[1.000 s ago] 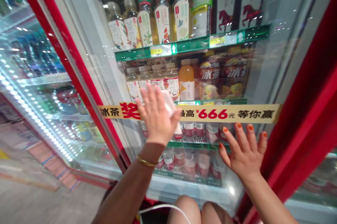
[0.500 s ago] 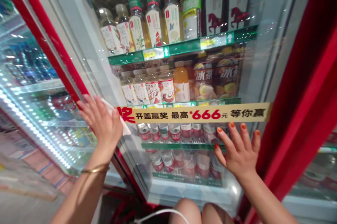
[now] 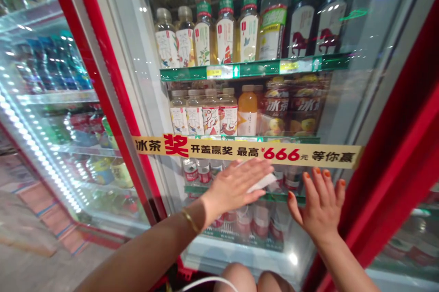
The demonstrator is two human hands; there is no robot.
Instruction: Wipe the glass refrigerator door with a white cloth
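A person faces the glass door [image 3: 146,86] of a drinks cooler, both bare hands raised to it. The left hand [image 3: 236,186] lies flat across the middle of the door, fingers pointing right, pressing a white cloth [image 3: 262,183] against the glass just below a yellow prize banner [image 3: 247,152]. A gold bangle [image 3: 190,219] circles that wrist. To the right, the right hand [image 3: 317,205], its nails painted orange, stands upright with its fingers spread and holds nothing (whether its palm touches the glass cannot be told). The two hands are near each other but apart.

Rows of bottled tea [image 3: 202,40] stand on green-edged shelves [image 3: 236,71] behind the door, with more bottles [image 3: 247,223] low down, partly blocked by the left forearm and hand. The palm hides most of the cloth, so its full shape and whether it is paper or fabric are unclear. Glare on the glass blurs the lower labels. The person's knees [image 3: 236,279] and a white cord [image 3: 209,284] are cut off by the near edge of the frame.
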